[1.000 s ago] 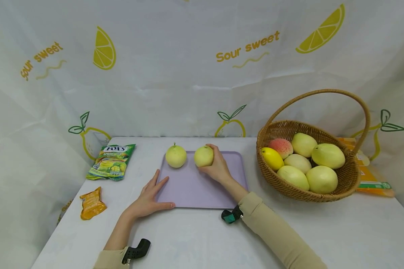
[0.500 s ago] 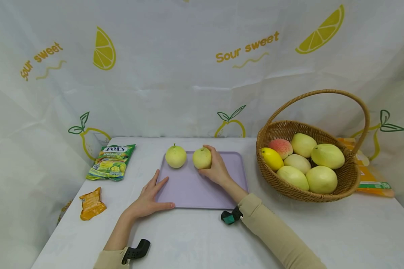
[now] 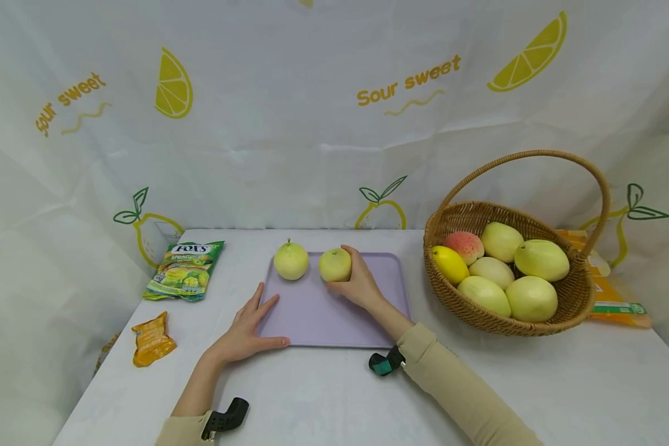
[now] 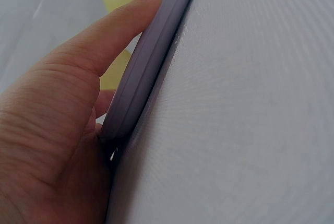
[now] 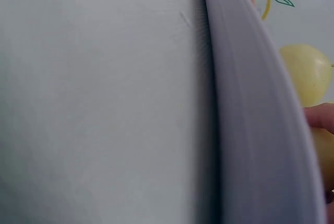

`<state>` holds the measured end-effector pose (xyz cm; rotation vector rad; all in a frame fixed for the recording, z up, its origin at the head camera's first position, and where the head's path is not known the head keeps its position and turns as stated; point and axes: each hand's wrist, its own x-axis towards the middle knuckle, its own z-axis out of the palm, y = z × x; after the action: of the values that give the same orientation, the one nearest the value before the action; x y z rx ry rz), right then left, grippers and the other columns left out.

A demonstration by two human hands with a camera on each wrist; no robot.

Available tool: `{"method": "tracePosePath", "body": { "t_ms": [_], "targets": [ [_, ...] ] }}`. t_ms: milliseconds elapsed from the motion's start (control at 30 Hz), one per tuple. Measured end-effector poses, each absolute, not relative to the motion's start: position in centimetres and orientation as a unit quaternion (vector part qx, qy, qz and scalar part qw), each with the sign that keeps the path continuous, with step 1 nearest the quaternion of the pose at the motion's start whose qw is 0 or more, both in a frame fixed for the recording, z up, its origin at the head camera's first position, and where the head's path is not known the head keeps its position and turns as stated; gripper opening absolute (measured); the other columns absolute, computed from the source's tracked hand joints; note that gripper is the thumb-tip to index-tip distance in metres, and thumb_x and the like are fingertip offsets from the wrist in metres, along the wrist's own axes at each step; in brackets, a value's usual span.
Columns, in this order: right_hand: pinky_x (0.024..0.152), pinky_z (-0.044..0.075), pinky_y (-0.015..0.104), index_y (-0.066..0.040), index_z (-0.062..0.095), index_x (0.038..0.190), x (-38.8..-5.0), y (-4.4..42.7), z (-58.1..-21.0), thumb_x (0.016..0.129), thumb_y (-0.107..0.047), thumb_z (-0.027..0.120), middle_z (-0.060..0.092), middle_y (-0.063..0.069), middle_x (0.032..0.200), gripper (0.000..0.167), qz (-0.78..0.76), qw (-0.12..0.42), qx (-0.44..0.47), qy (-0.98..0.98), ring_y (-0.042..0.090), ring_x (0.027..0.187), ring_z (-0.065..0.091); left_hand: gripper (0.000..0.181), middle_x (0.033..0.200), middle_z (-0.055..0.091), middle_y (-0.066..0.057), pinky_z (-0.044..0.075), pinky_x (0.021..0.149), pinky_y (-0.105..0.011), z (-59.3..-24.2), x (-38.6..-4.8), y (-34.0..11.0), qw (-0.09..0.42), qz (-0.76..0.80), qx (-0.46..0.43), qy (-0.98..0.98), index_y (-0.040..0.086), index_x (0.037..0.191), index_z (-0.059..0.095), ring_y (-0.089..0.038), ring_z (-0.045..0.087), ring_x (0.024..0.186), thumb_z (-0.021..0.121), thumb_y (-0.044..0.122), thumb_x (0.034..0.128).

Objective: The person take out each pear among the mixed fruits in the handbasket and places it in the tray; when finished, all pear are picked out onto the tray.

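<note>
In the head view, a lilac tray (image 3: 329,316) lies on the white table. A round yellow-green fruit (image 3: 291,261) with an upright stem sits at its back left. Beside it, my right hand (image 3: 362,285) grips a second such fruit (image 3: 334,266) from its right side, thumb at the front. The left hand (image 3: 245,331) rests at the tray's left front corner with its fingers spread. In the left wrist view, the thumb of my left hand (image 4: 68,88) lies along the rim of the tray (image 4: 143,62). The right wrist view shows the tray's side (image 5: 255,104) and part of the right hand (image 5: 321,117).
A wicker basket (image 3: 479,319) with a tall handle stands on the right, holding a peach (image 3: 464,246), a lemon (image 3: 450,265) and several pale fruits. Orange packaging (image 3: 619,310) lies behind it. At left are a green FOX'S bag (image 3: 184,271) and a small orange packet (image 3: 153,339).
The right hand and the fruit it grips have shifted slightly left and a little towards the front of the tray. The left hand has stayed in place.
</note>
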<state>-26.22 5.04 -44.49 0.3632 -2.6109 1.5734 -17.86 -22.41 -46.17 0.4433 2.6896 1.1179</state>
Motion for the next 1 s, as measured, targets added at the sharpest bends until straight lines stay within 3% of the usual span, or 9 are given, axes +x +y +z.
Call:
{"method": "tracePosePath", "body": {
  "t_ms": [467,633,1000],
  "targets": [
    [0.103,0.038,0.050,-0.005,0.033,0.148,-26.0,5.2,-44.2,0.075,-0.010,0.084,0.046,0.018,0.142,0.089,0.528,0.008,0.081,-0.845,0.034,0.126,0.047,0.097,0.163,-0.009,-0.012,0.008,0.106,-0.071,-46.1,-17.8,-22.3,0.102,0.383,0.145,0.907,0.012,0.154,0.030,-0.047,-0.004,0.144,0.079,0.047,0.0780],
    [0.098,0.044,0.045,-0.003,0.034,0.147,-25.1,6.1,-43.7,0.081,-0.011,0.079,0.045,0.017,0.142,0.081,0.570,-0.002,0.069,-0.819,0.032,0.121,0.049,0.098,0.163,-0.009,-0.011,0.009,0.106,-0.071,-46.2,-17.8,-22.3,0.098,0.380,0.144,0.909,0.012,0.154,0.030,-0.047,-0.003,0.144,0.078,0.049,0.0775],
    [0.104,0.037,0.052,0.000,0.040,0.142,-21.9,9.7,-42.7,0.088,-0.006,0.070,0.041,0.020,0.146,0.062,0.595,-0.009,0.104,-0.797,0.038,0.128,0.042,0.099,0.163,-0.008,-0.010,0.009,0.106,-0.072,-46.4,-17.9,-22.3,0.099,0.375,0.145,0.910,0.012,0.154,0.029,-0.047,-0.003,0.144,0.078,0.049,0.0774]
  ]
}}
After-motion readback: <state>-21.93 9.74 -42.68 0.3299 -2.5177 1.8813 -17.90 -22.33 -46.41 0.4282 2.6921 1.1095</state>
